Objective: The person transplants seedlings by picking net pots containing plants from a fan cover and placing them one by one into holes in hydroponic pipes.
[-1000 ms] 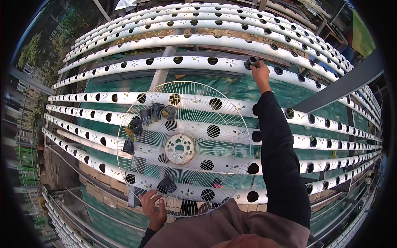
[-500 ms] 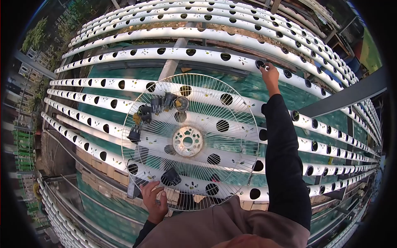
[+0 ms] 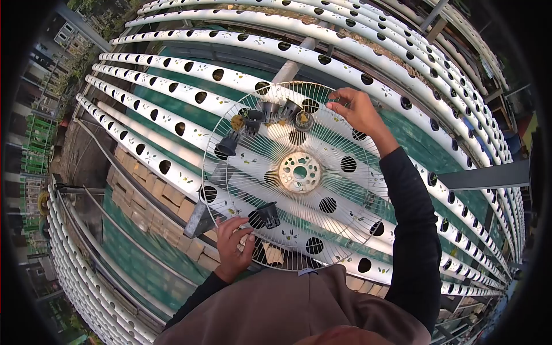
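A round white wire fan guard [image 3: 300,172] lies flat over the white pipes in front of me. My left hand [image 3: 234,247] is at its near left rim, fingers curled at the wire. My right hand [image 3: 361,118] hovers by the far right rim, thumb and fingers apart with nothing between them. Several black net pots lie along the guard's far left side, among them a tilted pot [image 3: 229,144] and a pot with brownish material [image 3: 303,121]. Another black pot [image 3: 268,215] lies on its side near my left hand.
Rows of white pipe [image 3: 339,64] with round holes and leaf prints run across the view. A dark cup [image 3: 406,103] sits in one hole beyond my right hand. A grey metal beam [image 3: 483,178] juts in at right. Green sheeting [image 3: 144,230] and brown blocks [image 3: 144,184] lie beneath.
My right hand has left a black cup at a far pipe hole and come back toward the guard's rim. The view has turned; my left hand stays at the near rim.
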The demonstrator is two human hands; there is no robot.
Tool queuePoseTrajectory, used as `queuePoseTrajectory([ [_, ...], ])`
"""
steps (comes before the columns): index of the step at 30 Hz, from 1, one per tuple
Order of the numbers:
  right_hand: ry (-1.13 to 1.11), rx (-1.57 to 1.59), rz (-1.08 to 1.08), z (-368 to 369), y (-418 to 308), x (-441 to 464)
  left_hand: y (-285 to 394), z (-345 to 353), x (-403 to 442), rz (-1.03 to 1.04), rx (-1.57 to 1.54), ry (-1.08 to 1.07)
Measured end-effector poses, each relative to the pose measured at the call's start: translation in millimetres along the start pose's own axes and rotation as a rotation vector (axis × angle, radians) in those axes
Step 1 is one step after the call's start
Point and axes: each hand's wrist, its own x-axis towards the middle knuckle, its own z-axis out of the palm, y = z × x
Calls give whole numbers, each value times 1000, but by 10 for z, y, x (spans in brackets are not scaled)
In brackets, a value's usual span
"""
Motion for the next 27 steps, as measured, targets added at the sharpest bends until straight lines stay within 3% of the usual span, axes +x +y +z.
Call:
queuePoseTrajectory([
  [3,-69,-170,-192,333,75,33,-2,-11,1,-4,-14,-6],
  [6,-96,-268,-55,580,241,140,-13,-20,2,9,-10,-18],
  [12,9,-322,-181,735,74,10,-27,-23,-1,5,-17,-26],
  [14,-158,-152,-52,717,-86,-16,-28,-22,6,6,-18,-27],
  [18,-125,53,79,852,-120,-64,-35,-25,14,17,-8,-46],
  [22,162,240,179,1036,71,-100,-51,-17,7,5,-2,-60],
  [24,-52,595,406,1000,71,-119,-63,-11,0,17,-8,-72],
  [27,-43,643,445,991,58,-147,-60,-14,-9,-15,13,-83],
])
